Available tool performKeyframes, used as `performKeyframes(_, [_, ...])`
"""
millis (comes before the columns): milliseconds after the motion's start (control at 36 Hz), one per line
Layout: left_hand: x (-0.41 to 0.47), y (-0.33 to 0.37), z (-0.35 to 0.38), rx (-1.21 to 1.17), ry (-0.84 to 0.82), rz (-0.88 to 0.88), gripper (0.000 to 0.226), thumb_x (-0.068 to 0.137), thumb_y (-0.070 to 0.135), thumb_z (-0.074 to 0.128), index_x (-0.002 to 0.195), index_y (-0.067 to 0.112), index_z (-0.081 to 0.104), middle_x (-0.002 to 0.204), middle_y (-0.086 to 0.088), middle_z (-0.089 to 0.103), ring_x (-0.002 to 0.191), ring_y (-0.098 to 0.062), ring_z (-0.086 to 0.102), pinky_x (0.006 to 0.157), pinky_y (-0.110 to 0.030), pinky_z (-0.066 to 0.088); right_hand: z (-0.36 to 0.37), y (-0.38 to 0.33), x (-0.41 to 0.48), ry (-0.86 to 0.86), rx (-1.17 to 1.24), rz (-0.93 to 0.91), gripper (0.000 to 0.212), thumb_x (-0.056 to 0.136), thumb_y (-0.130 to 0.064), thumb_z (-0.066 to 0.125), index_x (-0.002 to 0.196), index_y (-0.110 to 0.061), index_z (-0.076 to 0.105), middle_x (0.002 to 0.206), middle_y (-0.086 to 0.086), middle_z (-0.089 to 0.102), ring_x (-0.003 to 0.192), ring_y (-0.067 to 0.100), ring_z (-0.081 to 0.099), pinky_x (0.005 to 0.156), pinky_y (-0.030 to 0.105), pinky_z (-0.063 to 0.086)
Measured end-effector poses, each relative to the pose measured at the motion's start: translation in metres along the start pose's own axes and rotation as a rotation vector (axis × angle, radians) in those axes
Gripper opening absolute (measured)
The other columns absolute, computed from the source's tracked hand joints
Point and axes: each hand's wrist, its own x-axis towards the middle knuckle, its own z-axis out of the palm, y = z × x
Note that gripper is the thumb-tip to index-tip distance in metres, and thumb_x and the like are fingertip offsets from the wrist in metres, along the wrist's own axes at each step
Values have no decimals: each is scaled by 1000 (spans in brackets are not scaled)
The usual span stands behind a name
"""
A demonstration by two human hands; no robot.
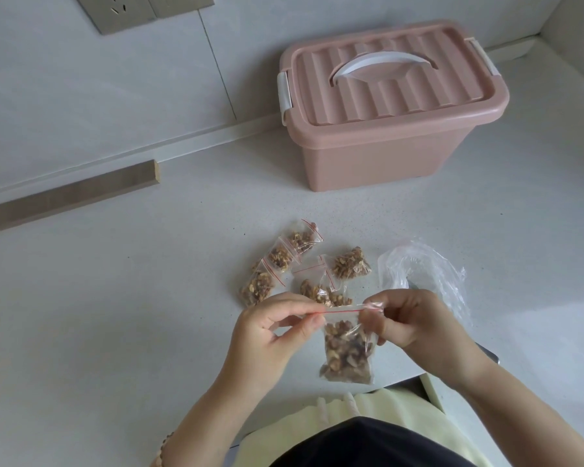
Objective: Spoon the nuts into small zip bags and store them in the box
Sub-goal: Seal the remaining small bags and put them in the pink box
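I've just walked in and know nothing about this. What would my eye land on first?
Near the bottom, the left hand and right hand pinch the red-striped top of a small zip bag full of nuts. Just beyond them, several filled bags lie on the pale counter. Farther back on the right stands a pink box, its ridged lid on.

Wall socket (129,11) cropped at top, wooden strip (68,197) at left.
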Motion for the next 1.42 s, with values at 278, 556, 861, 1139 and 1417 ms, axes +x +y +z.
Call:
performKeyframes(278, [-2,-1,5,172,67,158,18,83,39,60,88,23,67,86,14,67,74,0,64,68,-11,49,0,-2,1,-31,78,21,18,81,-3,61,64,-6,66,50,-3,61,47,5,51,53,14,44])
performKeyframes(556, [-6,-5,16,417,170,279,19,94,37,43,88,23,55,88,10,57,75,0,57,68,-6,46,4,-2,-1,15,58,-7,21,81,0,63,62,-8,66,50,-3,60,47,2,51,52,12,42])
performKeyframes(861, [-5,2,14,317,-2,186,9,84,34,60,87,27,63,83,22,58,75,2,58,69,-11,46,5,-6,-5,-24,-60,-35,21,82,0,64,66,-14,69,54,-6,63,49,0,53,53,10,41])
performKeyframes(1139, [-7,4,23,472,79,213,6,87,26,52,82,27,56,81,22,53,74,4,52,66,-8,42,8,-2,-6,55,-119,-66,21,80,-4,66,66,-18,68,56,-8,64,50,5,53,53,13,43])
performKeyframes(1417, [-1,14,19,250,17,65,11,80,30,63,88,26,68,85,11,65,74,-3,62,65,-12,48,2,0,-3,106,-87,-109,28,81,0,64,64,-22,65,54,-4,61,49,6,53,53,13,44])
